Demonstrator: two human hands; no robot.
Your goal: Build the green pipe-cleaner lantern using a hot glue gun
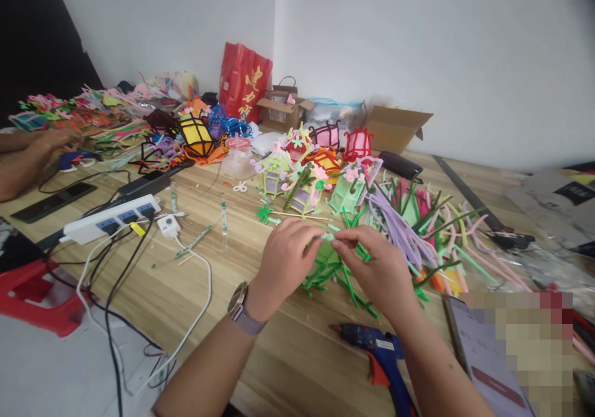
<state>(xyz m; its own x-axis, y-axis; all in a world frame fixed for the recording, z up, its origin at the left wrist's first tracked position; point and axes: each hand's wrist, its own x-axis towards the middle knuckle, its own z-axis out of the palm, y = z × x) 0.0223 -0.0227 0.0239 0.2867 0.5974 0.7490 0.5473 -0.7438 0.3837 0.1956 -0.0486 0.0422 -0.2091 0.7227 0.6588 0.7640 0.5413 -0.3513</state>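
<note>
A small pale green pipe-cleaner piece sits pinched between the fingertips of both hands, held just above the counter. Directly beneath it stands a green pipe-cleaner frame, its darker green stems splaying outward over the wood.

Walls: I see two plain white walls meeting in a corner behind the table.
Table: a long wooden table with pale plank grain fills my view.
Floor: a grey floor shows at lower left.
Seat: a red plastic stool stands beside the table edge.
Light: even, soft, daylight-like.
Upper left: a dark panel.
</note>
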